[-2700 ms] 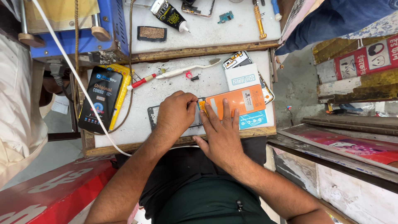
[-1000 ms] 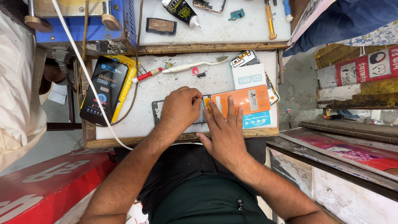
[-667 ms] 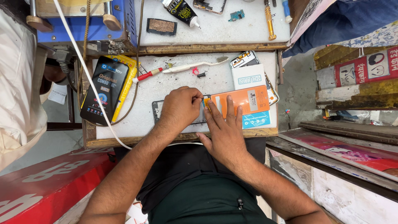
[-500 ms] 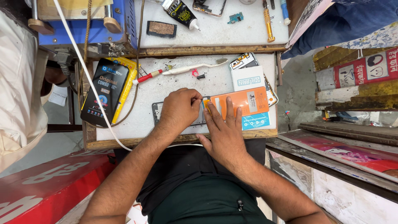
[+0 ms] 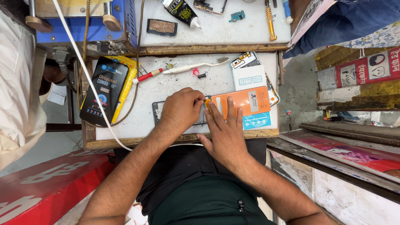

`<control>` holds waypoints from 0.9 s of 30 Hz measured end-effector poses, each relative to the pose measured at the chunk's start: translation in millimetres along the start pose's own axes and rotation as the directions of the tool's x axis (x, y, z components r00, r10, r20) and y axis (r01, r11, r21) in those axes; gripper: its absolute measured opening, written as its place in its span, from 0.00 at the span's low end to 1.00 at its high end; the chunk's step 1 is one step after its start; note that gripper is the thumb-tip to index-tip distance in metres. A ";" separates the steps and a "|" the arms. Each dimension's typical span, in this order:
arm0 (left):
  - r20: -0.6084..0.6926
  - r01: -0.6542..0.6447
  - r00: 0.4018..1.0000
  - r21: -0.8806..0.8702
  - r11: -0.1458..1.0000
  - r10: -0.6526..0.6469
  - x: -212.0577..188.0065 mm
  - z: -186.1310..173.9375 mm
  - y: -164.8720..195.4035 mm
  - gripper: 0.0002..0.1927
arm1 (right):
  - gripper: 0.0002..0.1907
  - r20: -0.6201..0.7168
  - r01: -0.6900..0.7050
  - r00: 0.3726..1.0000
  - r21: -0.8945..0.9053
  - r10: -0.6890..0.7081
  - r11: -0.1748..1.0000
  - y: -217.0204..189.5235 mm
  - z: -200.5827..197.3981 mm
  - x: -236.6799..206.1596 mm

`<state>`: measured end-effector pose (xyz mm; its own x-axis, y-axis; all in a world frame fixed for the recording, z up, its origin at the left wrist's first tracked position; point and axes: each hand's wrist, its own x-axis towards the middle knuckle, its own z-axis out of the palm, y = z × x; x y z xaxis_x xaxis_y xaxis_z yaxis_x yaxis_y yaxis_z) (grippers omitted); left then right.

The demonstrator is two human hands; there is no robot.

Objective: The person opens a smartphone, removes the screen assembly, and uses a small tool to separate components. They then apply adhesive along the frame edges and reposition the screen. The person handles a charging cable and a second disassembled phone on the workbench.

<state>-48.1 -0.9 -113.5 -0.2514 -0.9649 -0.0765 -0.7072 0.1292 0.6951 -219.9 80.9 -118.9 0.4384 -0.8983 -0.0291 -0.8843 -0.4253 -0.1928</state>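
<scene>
On the small white worktop below me, a flat dark rectangular phone frame [image 5: 157, 113] lies near the front edge, mostly covered by both hands. My left hand [image 5: 181, 110] rests on top of it with the fingers curled in tight, the fingertips pinched together at the frame's right part; something small seems to be held there, but I cannot tell what it is. My right hand [image 5: 225, 133] lies just beside it, palm down, fingers straight and spread, pressing flat on the near end of an orange rectangular card packet [image 5: 246, 101]. That hand grips nothing. The orange packet overlaps a white and blue printed box [image 5: 252, 79] behind it.

Further back on the worktop [image 5: 183, 85] lie a red-handled screwdriver [image 5: 146, 76] and a white toothbrush [image 5: 196, 66], end to end. At the left edge a black rectangular retail box [image 5: 104, 96] sits on a yellow one, with a white cable [image 5: 83, 66] crossing over it.

On the raised shelf behind are a black glue tube with a white nozzle [image 5: 182, 11], a small brown-mesh rectangular block [image 5: 161, 26], a brass-handled screwdriver [image 5: 270, 21] and a blue metal machine [image 5: 87, 23] at the left.
</scene>
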 end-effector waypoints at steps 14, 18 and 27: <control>-0.097 -0.188 0.977 0.025 0.982 0.189 -17.9 4.1 0.1 0.04 | 0.38 -0.048 -0.060 0.997 0.096 0.065 0.994 1.0 -14.8 1.5; -0.078 -0.199 0.977 -0.024 0.980 0.197 -22.9 1.0 -0.6 0.03 | 0.34 -0.117 -0.085 0.988 0.116 0.099 0.990 9.4 -21.3 2.3; -0.074 -0.319 0.948 -0.169 0.933 0.310 -43.7 -11.7 -1.3 0.03 | 0.32 -0.113 -0.086 0.989 0.102 0.097 0.991 11.5 -19.9 7.5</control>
<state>-28.6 38.5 -102.6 -0.4087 -0.8913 0.1963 -0.4676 0.3892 0.7937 -230.0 67.0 -101.9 0.3293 -0.9421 0.0633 -0.8976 -0.3331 -0.2888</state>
